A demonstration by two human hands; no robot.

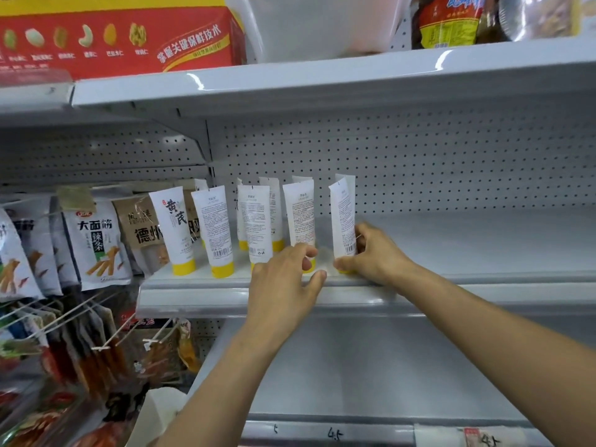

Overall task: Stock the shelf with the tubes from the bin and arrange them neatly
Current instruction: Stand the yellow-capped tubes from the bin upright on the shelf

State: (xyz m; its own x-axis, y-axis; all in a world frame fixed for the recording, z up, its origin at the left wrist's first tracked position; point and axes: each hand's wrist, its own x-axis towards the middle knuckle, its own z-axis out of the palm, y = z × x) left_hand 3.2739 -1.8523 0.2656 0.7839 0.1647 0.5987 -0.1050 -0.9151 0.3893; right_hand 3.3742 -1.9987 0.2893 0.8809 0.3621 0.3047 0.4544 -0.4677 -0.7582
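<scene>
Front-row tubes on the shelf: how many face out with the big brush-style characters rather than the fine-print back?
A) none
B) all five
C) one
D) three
C: only the leftmost tube bears large characters; the other four tubes show fine print.

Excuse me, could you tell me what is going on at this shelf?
A person is stocking white plastic tubes with yellow caps on the grey metal shelf, standing them cap-down in two rows. The right hand grips the rightmost front tube near its base; the left hand pinches the cap of the neighbouring tube. Only the leftmost tube faces label-forward.
</scene>
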